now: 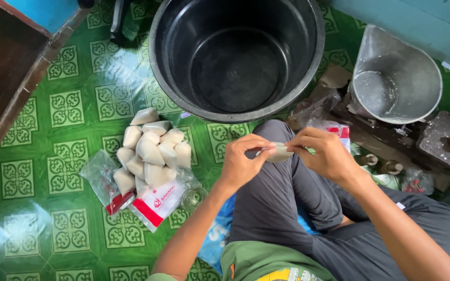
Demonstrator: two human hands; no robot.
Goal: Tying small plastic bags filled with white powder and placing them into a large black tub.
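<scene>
While the person sits on the green patterned floor with knees drawn up, both hands meet above the lap around one small plastic packet of pale, whitish filling. The left hand pinches the packet's left end with curled fingers, and the right hand grips the other end, so the packet hangs between them, clear of the dark trousers; held at both ends like this, its mouth seems to be getting twisted or sealed, though the exact finger action is too small to tell.

To the left, within easy reach of the left hand, a heap of filled packets of the same kind lies on flat clear bags with red strips, which keep them off the floor. A large black tub stands farther off, straight ahead, empty inside. To the right sits a metal scoop pan on a dark weighing scale, near the right hand, with small brass weights and crumpled plastic bags beside it. A wooden cabinet edge runs along the far left.
</scene>
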